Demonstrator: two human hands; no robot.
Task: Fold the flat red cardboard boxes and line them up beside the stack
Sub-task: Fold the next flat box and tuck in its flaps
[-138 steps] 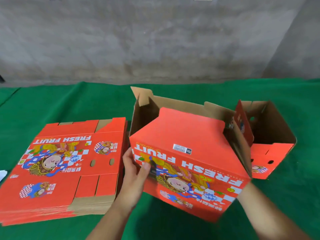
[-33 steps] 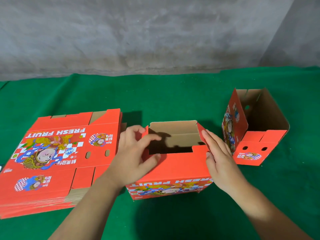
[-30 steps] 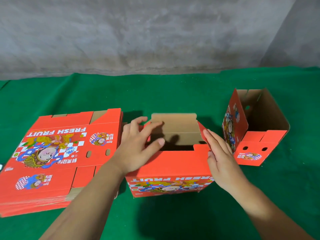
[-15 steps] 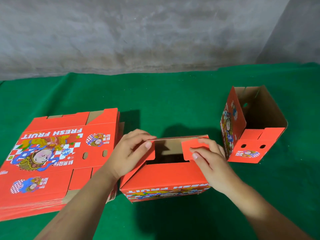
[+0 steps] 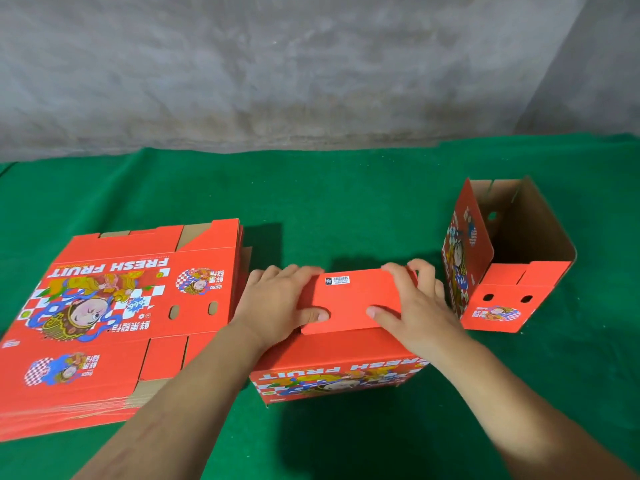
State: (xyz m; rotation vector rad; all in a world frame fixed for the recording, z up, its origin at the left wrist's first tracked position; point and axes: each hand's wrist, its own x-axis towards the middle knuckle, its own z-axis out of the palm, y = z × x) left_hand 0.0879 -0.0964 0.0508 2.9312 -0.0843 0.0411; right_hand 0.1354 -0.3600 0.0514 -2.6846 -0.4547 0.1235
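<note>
A red "FRESH FRUIT" box [image 5: 339,368] stands on the green cloth in the middle, its printed side facing me. Its top flap [image 5: 349,303], which carries a small barcode label, lies flat across the opening. My left hand [image 5: 277,306] rests on the flap's left end and my right hand [image 5: 415,306] on its right end. Both thumbs press on the flap and the fingers reach its far edge. On the left lies the stack of flat red boxes [image 5: 114,317]. An assembled red box [image 5: 502,271] stands at the right with its top open.
Green cloth [image 5: 346,209] covers the table as far as a grey concrete wall [image 5: 311,64] behind. A gap of cloth separates the middle box from the assembled box on the right. The stack's right edge lies close to my left wrist.
The box's opening was uncovered, with my hands folding the small side flaps inward. Now the top flap is down over the opening and both hands press on it.
</note>
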